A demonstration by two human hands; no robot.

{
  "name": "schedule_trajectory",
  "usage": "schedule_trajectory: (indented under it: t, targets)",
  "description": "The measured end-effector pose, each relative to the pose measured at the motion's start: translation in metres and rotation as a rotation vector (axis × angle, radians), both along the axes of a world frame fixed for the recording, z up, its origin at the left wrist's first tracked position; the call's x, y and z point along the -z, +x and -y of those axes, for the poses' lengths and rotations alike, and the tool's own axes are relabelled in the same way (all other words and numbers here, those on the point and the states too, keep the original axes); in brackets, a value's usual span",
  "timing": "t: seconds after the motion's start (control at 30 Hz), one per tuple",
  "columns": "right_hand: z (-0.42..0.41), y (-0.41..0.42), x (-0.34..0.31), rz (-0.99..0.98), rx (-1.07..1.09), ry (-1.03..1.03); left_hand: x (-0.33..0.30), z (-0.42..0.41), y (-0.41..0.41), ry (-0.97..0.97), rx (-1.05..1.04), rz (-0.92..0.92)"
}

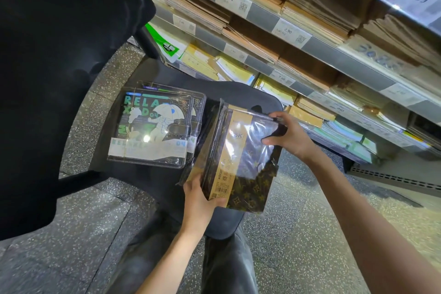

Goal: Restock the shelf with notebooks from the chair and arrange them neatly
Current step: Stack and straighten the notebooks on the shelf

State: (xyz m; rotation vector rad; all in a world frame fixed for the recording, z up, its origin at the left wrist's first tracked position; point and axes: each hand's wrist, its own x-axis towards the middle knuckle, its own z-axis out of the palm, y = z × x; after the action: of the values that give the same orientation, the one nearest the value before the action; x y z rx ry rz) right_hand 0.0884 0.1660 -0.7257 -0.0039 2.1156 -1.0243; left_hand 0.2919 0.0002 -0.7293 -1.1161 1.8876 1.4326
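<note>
Brown-pack grip: both hands hold a stack of brown notebooks [241,157] over the front-right part of the chair seat [152,179].
Left hand [200,200]: under the stack's near-left corner, palm up, thumb curled onto the tan paper band; forearm comes in from bottom centre.
Right hand [290,136]: clamped on the stack's far-right edge, fingers over the top, thumb pressed on the shiny wrap; arm runs in from bottom right.
Brown notebooks: dark brown covers w/ gold star-flower pattern, tan band w/ barcode, clear plastic wrap w/ glare; several thick, tilted, near corner lifted. Can't tell if the far edge touches the seat.
Second pile: black notebooks [155,124] w/ green "RELAX" lettering and a white umbrella figure, wrapped in clear plastic, lying flat on the seat, left of the brown stack, just beside it.
Chair: dark grey seat, black backrest [59,67] filling the left of view.
Shelf [334,59]: tiers at upper right, packed w/ stacks of kraft-brown notebooks up top, yellow and pale-green ones lower; price tags [232,0] along the rails.
Floor [298,234]: speckled grey.
</note>
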Motion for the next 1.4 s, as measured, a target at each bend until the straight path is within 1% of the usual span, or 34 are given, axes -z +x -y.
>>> schedule_trajectory:
  t: [0.17, 0.23, 0.33, 0.4, 0.57, 0.7, 0.8, 0.87, 0.93, 1.0, 1.1, 1.23, 1.4]
  targets:
    - [-0.008, -0.01, -0.034, -0.133, 0.051, 0.005, -0.015, 0.001, -0.019, -0.009, 0.042, -0.081]
    - [-0.008, -0.019, -0.058, -0.191, 0.049, -0.001, -0.029, 0.0, -0.03, -0.016, 0.051, -0.12]
    - [-0.008, -0.036, -0.101, -0.291, 0.034, -0.007, -0.055, 0.0, -0.046, -0.093, 0.096, -0.236]
    - [-0.006, -0.047, -0.136, -0.357, 0.031, 0.005, -0.079, 0.002, -0.06, -0.102, 0.109, -0.292]
    - [0.004, -0.065, -0.241, -0.565, 0.049, 0.002, -0.155, 0.016, -0.099, -0.078, 0.079, -0.449]
    - [0.007, -0.074, -0.329, -0.732, 0.067, 0.026, -0.226, 0.026, -0.128, -0.067, 0.107, -0.615]
    - [0.008, -0.074, -0.401, -0.815, 0.106, -0.037, -0.283, 0.031, -0.143, -0.079, 0.125, -0.725]
    - [0.008, -0.071, -0.45, -0.889, 0.127, -0.036, -0.318, 0.033, -0.15, -0.097, 0.137, -0.806]
    - [0.008, -0.066, -0.496, -0.952, 0.145, -0.025, -0.358, 0.033, -0.157, -0.085, 0.14, -0.859]
    - [0.007, -0.062, -0.539, -1.002, 0.167, -0.057, -0.394, 0.033, -0.166, -0.058, 0.128, -0.872]
    - [0.004, -0.059, -0.591, -1.087, 0.167, -0.073, -0.441, 0.034, -0.173, -0.044, 0.142, -0.926]
    - [0.003, -0.065, -0.652, -1.148, 0.14, -0.131, -0.501, 0.034, -0.184, -0.029, 0.125, -1.028]
    - [0.011, -0.091, -0.703, -1.195, 0.148, -0.187, -0.563, 0.034, -0.2, -0.003, 0.076, -1.111]
